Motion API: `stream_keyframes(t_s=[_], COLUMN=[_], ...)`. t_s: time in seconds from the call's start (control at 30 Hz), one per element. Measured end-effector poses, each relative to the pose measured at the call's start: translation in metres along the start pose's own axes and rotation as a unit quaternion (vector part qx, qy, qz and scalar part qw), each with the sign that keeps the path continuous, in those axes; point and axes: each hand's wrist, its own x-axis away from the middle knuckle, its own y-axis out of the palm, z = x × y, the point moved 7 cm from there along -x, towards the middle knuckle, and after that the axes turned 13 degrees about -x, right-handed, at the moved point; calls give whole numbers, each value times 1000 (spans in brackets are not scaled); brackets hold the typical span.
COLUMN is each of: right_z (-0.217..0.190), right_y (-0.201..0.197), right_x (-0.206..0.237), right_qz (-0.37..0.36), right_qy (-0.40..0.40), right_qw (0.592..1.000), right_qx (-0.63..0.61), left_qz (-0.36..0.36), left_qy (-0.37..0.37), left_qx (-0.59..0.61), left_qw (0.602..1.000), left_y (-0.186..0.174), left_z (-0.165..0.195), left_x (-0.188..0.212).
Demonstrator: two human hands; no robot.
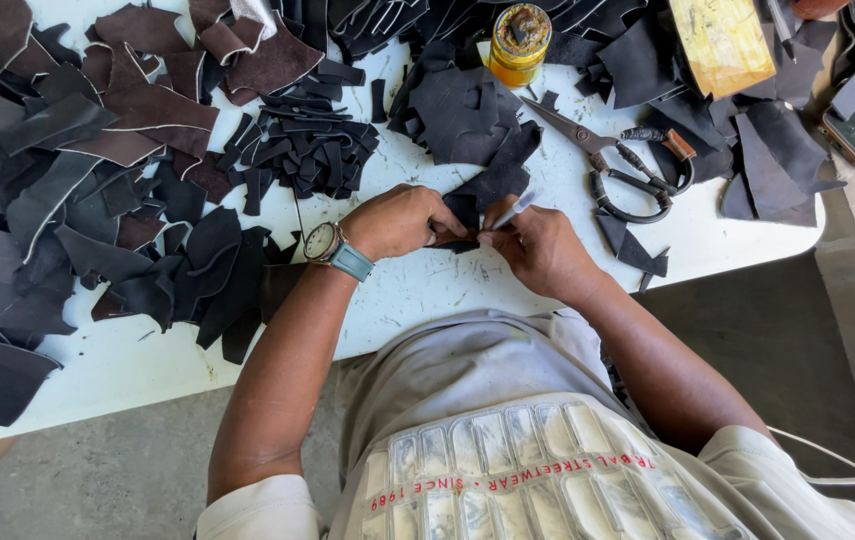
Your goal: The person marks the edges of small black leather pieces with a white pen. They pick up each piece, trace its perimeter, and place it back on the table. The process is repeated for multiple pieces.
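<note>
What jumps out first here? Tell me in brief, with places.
The two hands meet mid-table: the left hand pins a dark leather piece while the right hand holds a silver pen to it. Leather scraps smother the white table to the left. Scissors lie to the right, a yellow jar at the top.
</note>
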Motion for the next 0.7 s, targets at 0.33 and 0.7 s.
stream_keyframes(t_s=[0.33, 0.7], right_z=[0, -31], right_y=[-7, 32], right_x=[-11, -50], right_qz=[51, -148], right_qy=[-25, -47], right_qw=[988, 987], right_qx=[-146, -31], left_qz=[76, 211], left_qy=[9, -114], left_qx=[-92, -464], left_qw=[993, 853], left_y=[0, 98], left_z=[8, 90], left_x=[9, 33])
